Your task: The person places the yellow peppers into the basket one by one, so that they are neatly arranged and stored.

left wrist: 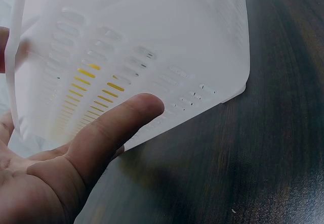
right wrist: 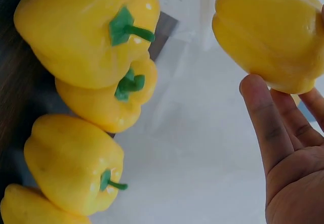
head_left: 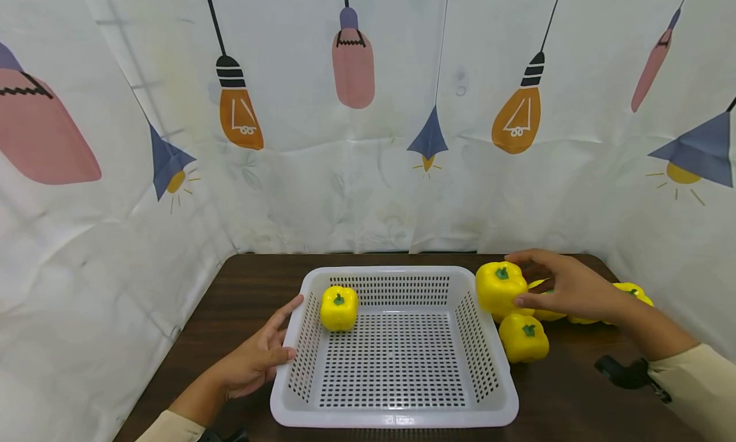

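Observation:
A white perforated plastic basket (head_left: 391, 418) sits on the dark table, with one yellow bell pepper (head_left: 338, 309) at its back left inside. My left hand (head_left: 259, 356) holds the basket's left rim; in the left wrist view the thumb (left wrist: 126, 115) lies along the slotted outer wall. Over by the right rim, my right hand (head_left: 566, 285) grips another yellow bell pepper (head_left: 499, 287) between thumb and fingers, its green stem facing up. The right wrist view shows this held pepper (right wrist: 271, 32) raised, fingertips against its underside.
Beside the basket's right wall stands a yellow bell pepper (head_left: 523, 338). Several more, including one at the far right (head_left: 632, 292), are grouped behind the right forearm. A printed white curtain (head_left: 322, 199) hangs behind the brown table (head_left: 230, 314).

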Action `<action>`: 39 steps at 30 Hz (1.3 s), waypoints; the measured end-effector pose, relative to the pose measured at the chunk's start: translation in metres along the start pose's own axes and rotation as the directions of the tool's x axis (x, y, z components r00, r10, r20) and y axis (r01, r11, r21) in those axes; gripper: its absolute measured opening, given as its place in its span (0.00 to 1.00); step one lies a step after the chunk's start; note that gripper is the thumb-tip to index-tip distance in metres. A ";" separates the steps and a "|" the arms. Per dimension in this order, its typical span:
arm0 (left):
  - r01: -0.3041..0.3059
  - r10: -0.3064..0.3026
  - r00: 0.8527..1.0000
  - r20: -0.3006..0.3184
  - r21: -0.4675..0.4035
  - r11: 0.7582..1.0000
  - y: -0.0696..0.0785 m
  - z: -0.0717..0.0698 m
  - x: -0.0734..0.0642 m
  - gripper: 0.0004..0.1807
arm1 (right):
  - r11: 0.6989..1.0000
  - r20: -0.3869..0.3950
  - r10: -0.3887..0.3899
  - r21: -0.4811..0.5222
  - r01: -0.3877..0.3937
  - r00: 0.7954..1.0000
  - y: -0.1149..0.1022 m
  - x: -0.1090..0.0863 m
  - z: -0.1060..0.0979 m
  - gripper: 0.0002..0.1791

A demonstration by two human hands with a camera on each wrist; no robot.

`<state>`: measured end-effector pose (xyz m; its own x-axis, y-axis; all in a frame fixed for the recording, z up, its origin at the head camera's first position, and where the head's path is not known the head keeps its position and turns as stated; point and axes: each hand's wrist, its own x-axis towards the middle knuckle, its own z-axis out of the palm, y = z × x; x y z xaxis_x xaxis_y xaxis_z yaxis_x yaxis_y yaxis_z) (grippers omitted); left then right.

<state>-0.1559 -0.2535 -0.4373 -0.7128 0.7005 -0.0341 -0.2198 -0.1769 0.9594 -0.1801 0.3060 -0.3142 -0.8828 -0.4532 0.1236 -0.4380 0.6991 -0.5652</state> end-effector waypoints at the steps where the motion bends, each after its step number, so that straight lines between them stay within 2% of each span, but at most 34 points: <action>1: 0.001 -0.001 1.000 0.000 0.000 1.000 0.000 0.000 0.000 0.52 | 1.000 0.004 -0.002 0.008 0.002 1.000 0.000 0.001 0.001 0.38; 20: 0.011 -0.011 1.000 0.009 -0.001 1.000 -0.001 -0.002 0.000 0.52 | 0.999 0.036 -0.024 0.048 0.022 0.999 -0.015 0.023 0.023 0.41; 29: 0.024 -0.024 1.000 -0.002 -0.011 1.000 0.000 -0.001 0.001 0.52 | 0.998 0.080 -0.042 0.053 0.038 0.996 -0.026 0.036 0.030 0.42; 39: 0.009 -0.009 1.000 -0.002 -0.012 1.000 0.000 0.000 0.000 0.52 | 0.993 0.116 -0.016 0.114 0.003 0.993 -0.039 0.048 0.042 0.44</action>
<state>-0.1555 -0.2535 -0.4371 -0.7120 0.7008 -0.0435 -0.2343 -0.1787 0.9556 -0.1981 0.2338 -0.3202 -0.8500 -0.5255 0.0376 -0.4185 0.6301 -0.6541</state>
